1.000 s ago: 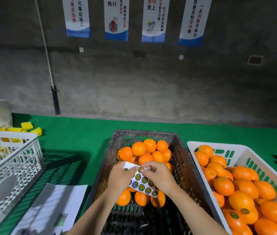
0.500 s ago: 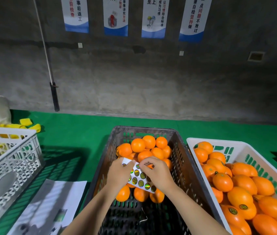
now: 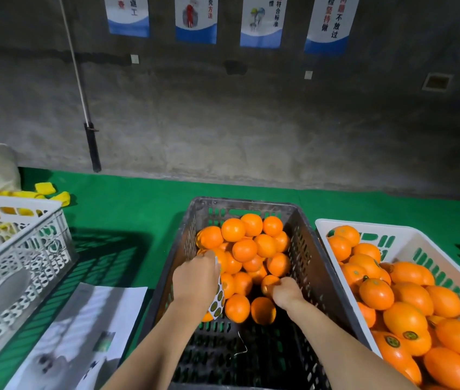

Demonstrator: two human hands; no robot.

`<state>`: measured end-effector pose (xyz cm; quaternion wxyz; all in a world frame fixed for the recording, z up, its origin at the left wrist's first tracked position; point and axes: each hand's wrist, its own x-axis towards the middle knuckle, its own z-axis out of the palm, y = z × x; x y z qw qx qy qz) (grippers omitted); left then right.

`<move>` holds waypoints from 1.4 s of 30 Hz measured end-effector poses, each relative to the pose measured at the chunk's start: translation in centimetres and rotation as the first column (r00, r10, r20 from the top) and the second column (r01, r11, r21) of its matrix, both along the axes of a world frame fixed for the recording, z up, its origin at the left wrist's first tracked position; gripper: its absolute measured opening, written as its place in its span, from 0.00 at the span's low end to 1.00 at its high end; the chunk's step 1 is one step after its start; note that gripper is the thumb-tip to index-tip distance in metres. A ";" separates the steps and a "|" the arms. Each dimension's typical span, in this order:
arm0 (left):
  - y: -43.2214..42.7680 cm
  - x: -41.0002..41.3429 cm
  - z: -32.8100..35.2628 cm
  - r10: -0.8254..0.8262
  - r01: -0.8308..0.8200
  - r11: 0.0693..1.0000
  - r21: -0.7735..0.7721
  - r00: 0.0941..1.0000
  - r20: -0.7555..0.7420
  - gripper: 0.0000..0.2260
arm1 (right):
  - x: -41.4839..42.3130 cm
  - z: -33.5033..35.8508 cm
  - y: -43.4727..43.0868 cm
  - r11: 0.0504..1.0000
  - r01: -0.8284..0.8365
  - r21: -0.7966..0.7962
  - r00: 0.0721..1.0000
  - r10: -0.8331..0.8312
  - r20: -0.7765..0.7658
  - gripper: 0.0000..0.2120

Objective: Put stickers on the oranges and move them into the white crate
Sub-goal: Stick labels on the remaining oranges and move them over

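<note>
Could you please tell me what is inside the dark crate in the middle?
The dark crate holds a pile of oranges at its far end. The left hand holds a sticker sheet; the right hand touches one orange, covering part of it.

left hand [image 3: 195, 280] holds sticker sheet [image 3: 217, 301] | right hand [image 3: 286, 291] touches an orange [image 3: 269, 282] in dark crate [image 3: 304, 249] | white crate [image 3: 409, 235] beside it

Fruit packing shed: crates [image 3: 302, 249], wall posters [image 3: 261, 21], concrete.
</note>
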<state>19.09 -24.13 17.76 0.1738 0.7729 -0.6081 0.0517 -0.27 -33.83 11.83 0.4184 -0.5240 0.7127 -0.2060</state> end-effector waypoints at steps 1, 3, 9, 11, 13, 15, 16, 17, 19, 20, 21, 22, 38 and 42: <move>0.0 0.0 -0.1 -0.006 0.006 1.000 0.004 1.000 0.017 0.10 | 0.1 -0.4 0.1 0.997 -0.055 0.050 0.996 0.059 -0.068 0.05; -0.1 0.0 -0.1 -0.017 0.016 1.000 0.005 0.999 0.039 0.10 | 0.0 -1.4 -0.3 0.987 -0.078 0.139 0.990 0.093 -0.110 0.15; -0.7 -0.2 -0.2 -0.018 0.017 1.000 0.008 0.996 0.087 0.09 | -0.1 -1.9 -1.1 0.968 -0.010 0.249 1.000 0.007 0.014 0.32; -0.8 -0.3 -0.2 -0.015 0.015 1.000 -0.005 0.996 0.086 0.08 | -0.2 -2.4 -1.5 0.962 -0.036 0.269 0.998 0.049 -0.039 0.32; -0.8 -0.4 -0.3 -0.017 0.019 1.000 -0.021 0.996 0.085 0.09 | -0.2 -2.8 -1.7 0.960 -0.093 0.266 0.989 0.119 -0.084 0.28; -0.8 -0.4 -0.4 -0.018 0.021 0.999 -0.038 0.997 0.079 0.10 | -0.2 -3.2 -1.8 0.968 -0.129 0.214 0.985 0.150 -0.083 0.23; -0.8 -0.4 -0.4 -0.015 0.019 0.999 -0.043 0.997 0.072 0.10 | -0.2 -3.4 -1.7 0.973 -0.136 0.184 0.981 0.158 -0.111 0.21; -0.8 -0.3 -0.5 -0.010 0.014 0.999 -0.048 0.998 0.067 0.10 | -0.1 -3.4 -1.6 0.978 -0.137 0.159 0.977 0.160 -0.140 0.21; -0.8 -0.2 -0.5 -0.001 0.004 0.998 -0.055 0.998 0.057 0.10 | -0.1 -3.4 -1.5 0.980 -0.147 0.138 0.973 0.168 -0.157 0.21; -0.8 -0.2 -0.6 0.002 0.001 0.999 -0.052 0.999 0.055 0.10 | -0.1 -3.3 -1.5 0.978 -0.147 0.145 0.973 0.169 -0.156 0.22; -0.8 -0.2 -0.6 0.002 0.000 0.999 -0.049 0.998 0.055 0.11 | -0.1 -3.2 -1.5 0.977 -0.140 0.159 0.974 0.165 -0.153 0.24; -0.8 -0.2 -0.6 0.002 0.000 0.999 -0.048 0.998 0.056 0.11 | -0.1 -3.0 -1.6 0.972 -0.142 0.185 0.973 0.171 -0.156 0.25; -1.0 -0.2 -0.8 -0.001 0.004 0.999 -0.053 0.998 0.056 0.11 | 0.0 -4.2 -0.3 0.794 -0.370 0.482 0.883 0.462 -0.085 0.43; -1.0 -0.1 -0.9 -0.007 0.009 0.999 -0.041 0.998 0.057 0.11 | 0.4 -4.1 0.1 0.784 -0.432 0.446 0.804 0.559 -0.203 0.42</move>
